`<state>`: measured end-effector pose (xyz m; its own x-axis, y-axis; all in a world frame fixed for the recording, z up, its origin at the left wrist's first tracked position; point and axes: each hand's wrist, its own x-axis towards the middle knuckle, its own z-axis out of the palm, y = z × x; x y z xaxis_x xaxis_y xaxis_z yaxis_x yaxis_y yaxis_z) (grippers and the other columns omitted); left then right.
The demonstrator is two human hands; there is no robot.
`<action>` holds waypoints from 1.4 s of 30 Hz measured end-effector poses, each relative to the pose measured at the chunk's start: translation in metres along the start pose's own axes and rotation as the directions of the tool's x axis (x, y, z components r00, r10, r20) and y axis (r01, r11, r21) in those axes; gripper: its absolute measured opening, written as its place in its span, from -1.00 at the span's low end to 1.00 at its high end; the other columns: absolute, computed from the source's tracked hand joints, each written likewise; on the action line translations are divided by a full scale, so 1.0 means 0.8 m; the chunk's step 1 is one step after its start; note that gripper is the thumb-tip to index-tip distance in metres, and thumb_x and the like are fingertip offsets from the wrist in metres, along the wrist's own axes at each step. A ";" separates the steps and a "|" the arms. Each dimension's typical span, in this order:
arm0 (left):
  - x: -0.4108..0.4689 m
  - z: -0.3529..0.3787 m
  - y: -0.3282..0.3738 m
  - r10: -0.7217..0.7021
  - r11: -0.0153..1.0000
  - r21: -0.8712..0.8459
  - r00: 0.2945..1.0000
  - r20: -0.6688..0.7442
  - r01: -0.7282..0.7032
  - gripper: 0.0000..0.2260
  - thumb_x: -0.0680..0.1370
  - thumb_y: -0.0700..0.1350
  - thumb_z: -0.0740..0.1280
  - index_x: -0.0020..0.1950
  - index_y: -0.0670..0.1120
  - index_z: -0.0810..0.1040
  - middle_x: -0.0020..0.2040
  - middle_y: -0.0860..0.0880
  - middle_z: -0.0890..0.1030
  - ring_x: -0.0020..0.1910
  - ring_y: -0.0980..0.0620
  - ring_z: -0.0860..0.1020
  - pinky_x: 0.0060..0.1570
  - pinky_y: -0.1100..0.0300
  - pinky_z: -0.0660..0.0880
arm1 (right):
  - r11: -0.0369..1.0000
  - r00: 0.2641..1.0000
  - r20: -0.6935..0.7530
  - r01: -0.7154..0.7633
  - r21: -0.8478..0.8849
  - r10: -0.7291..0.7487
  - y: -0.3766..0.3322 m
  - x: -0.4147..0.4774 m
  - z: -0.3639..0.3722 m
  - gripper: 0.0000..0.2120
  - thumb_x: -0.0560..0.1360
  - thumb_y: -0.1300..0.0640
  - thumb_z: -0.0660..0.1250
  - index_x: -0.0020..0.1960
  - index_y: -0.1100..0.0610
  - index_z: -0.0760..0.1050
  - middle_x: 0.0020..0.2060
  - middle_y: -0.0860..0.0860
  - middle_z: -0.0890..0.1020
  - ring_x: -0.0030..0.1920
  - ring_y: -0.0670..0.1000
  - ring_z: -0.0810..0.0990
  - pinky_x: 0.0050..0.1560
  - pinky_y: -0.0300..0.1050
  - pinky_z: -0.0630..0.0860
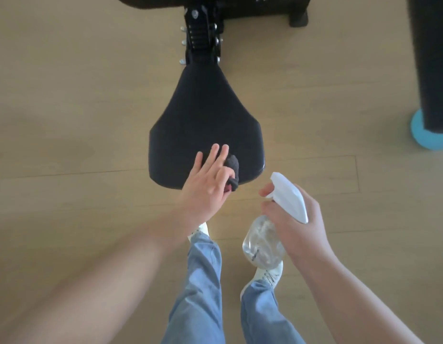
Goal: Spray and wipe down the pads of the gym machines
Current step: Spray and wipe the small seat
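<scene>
While L hand (205,184) holds cloth (233,165) on pad (203,112), R hand (298,227) grips bottle (264,244)

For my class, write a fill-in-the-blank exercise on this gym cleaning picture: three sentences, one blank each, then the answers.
1. The dark cloth is held on the black seat pad by the ____.
2. The right hand grips a clear ____.
3. Its trigger head is ____ in colour.
Answers: left hand; spray bottle; white.
</scene>
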<state>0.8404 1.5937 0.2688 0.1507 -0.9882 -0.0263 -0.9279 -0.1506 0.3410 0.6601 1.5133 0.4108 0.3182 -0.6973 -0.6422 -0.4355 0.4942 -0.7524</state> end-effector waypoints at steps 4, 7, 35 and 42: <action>0.069 0.014 0.039 0.130 0.986 0.089 0.986 0.104 -0.140 -0.86 0.61 -0.06 0.19 0.07 -0.11 0.43 0.60 -0.25 0.21 0.61 -0.26 0.13 0.50 -0.31 0.14 | 0.999 0.997 -0.075 0.000 0.042 0.003 0.011 0.003 -0.025 -0.82 0.48 0.35 0.41 -0.06 0.08 0.63 -0.29 -0.05 0.56 -0.37 -0.06 0.48 -0.41 -0.26 0.46; 0.099 0.027 0.062 0.161 0.974 0.128 0.967 0.195 -0.188 -0.84 0.65 0.00 0.25 0.12 -0.07 0.44 0.64 -0.22 0.11 0.63 -0.22 0.02 0.54 -0.29 0.03 | 0.999 0.995 -0.100 -0.003 0.048 0.008 0.012 0.002 -0.032 -0.79 0.48 0.37 0.40 -0.08 0.07 0.62 -0.33 -0.07 0.54 -0.37 -0.05 0.47 -0.39 -0.25 0.46; -0.087 -0.037 -0.026 -0.834 0.433 -0.635 0.551 -0.014 0.639 -0.76 0.57 -0.29 0.25 0.10 0.05 0.37 0.54 -0.13 0.33 0.34 -0.05 0.50 0.06 0.11 0.50 | 0.981 0.992 0.115 0.069 -0.180 -0.048 -0.034 0.021 0.095 -0.81 0.47 0.28 0.42 -0.03 0.01 0.64 -0.07 -0.16 0.67 -0.21 -0.21 0.58 -0.19 -0.22 0.56; -0.013 -0.060 -0.019 -0.944 -0.163 -0.887 0.193 0.268 0.432 -0.51 0.68 0.14 0.17 0.61 0.18 0.17 0.57 0.00 0.27 0.48 -0.01 0.35 0.40 0.13 0.34 | 0.993 0.997 0.083 0.008 -0.119 0.002 -0.020 0.020 0.095 -0.81 0.48 0.29 0.41 -0.02 0.03 0.65 -0.06 -0.08 0.70 -0.26 -0.22 0.57 -0.31 -0.38 0.52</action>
<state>0.8692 1.6073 0.3089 0.8135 -0.0562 -0.5789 0.5191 -0.3789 0.7662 0.7363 1.5336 0.4010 0.3860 -0.6513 -0.6533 -0.5298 0.4232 -0.7350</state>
